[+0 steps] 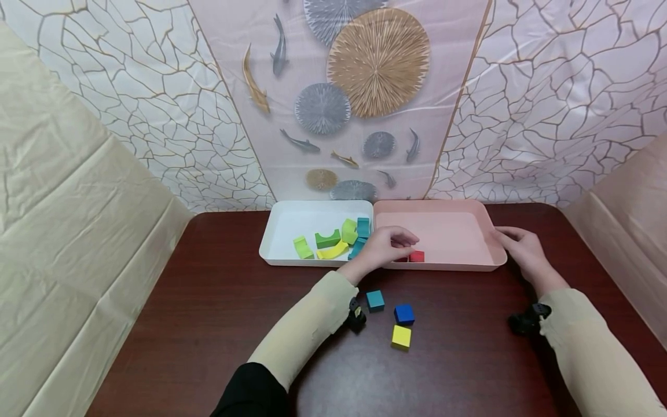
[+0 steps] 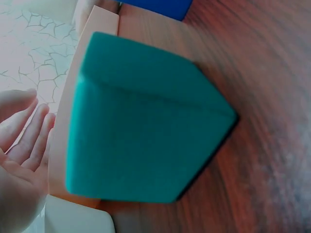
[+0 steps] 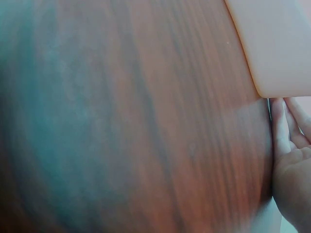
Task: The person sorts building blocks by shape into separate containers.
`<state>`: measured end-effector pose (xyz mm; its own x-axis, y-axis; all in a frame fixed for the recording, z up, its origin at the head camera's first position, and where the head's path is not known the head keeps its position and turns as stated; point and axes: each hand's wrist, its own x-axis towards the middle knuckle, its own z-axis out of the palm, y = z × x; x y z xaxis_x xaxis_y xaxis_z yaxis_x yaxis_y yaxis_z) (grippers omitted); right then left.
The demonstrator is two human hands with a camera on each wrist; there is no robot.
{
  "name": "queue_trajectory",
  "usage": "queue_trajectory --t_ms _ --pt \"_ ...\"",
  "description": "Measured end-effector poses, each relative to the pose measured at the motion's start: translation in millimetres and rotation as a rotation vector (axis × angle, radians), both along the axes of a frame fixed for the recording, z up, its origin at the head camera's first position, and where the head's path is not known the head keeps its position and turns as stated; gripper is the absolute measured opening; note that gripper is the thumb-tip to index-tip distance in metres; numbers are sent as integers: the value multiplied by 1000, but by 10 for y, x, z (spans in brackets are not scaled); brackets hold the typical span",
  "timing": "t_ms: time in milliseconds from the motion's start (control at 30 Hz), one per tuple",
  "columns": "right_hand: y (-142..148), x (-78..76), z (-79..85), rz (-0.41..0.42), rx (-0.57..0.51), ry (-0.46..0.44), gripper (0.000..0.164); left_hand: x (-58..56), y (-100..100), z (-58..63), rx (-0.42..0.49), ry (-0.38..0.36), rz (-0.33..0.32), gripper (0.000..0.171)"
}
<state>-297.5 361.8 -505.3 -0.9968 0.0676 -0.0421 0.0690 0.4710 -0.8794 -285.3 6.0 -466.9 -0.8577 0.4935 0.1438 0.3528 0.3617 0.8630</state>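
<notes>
My left hand reaches over the left front of the pink tray. Its loosely extended fingers, also seen in the left wrist view, hold nothing. By the fingertips lies a red block against the front wall, with more red partly hidden under the hand. At the tray's right side, my right hand touches the rim with its fingertips. In the right wrist view its fingers lie fairly straight beside the tray's corner. A teal cube stands large in front of the left wrist camera.
The white tray adjoins the pink one on the left. It holds green arch blocks, a yellow curved block and teal blocks. In front on the dark table are a teal cube, a blue cube and a yellow cube.
</notes>
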Motion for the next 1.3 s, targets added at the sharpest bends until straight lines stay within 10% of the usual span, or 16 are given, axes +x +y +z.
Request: queue_trajectory --t_ms 1300 --pt "-10 7 10 3 -2 10 68 288 -490 16 97 -81 28 21"
